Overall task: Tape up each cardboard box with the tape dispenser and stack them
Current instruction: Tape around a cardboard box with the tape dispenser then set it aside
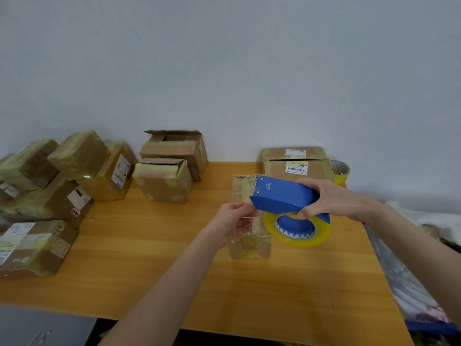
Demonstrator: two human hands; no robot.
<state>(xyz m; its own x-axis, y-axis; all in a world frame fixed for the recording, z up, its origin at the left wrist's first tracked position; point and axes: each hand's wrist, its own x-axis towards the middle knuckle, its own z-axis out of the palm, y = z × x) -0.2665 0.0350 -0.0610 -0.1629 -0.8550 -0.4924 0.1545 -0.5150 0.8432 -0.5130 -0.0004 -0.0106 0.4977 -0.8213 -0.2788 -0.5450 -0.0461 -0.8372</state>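
While the right hand had its grip wrapped round the tape dispenser, the left hand pinched tape at its nose, small box lengthwise beneath.

Boxes left on table — dispenser right.

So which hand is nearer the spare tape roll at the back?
Right. The right hand, gripping the dispenser, is in front of the spare tape roll; the left hand is farther left.
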